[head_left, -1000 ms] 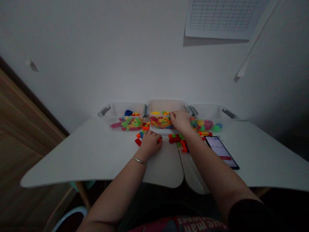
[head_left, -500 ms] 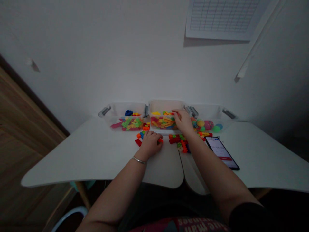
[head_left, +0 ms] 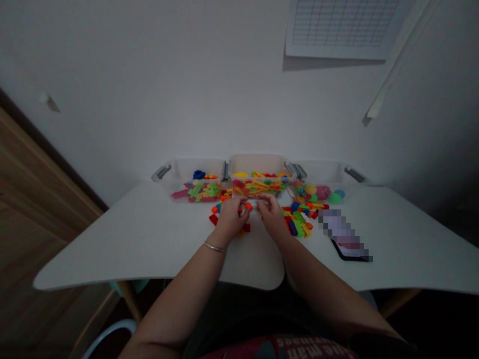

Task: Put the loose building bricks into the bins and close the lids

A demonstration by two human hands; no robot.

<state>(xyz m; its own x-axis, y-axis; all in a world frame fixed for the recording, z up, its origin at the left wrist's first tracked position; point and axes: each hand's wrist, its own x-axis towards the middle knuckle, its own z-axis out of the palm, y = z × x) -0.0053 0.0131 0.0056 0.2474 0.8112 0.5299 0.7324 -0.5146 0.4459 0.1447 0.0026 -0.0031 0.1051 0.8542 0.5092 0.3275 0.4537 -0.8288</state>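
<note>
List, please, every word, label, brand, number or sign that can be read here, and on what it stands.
"man", apparently, on the shirt; its other letters are cut off or too blurred.
Phone: screen pixelated, unreadable.
Wall sheet: a printed grid; no writing can be read.

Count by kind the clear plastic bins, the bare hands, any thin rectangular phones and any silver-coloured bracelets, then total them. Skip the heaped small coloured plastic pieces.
Clear plastic bins: 3
Bare hands, left hand and right hand: 2
Thin rectangular phone: 1
Silver-coloured bracelet: 1
Total: 7
</note>
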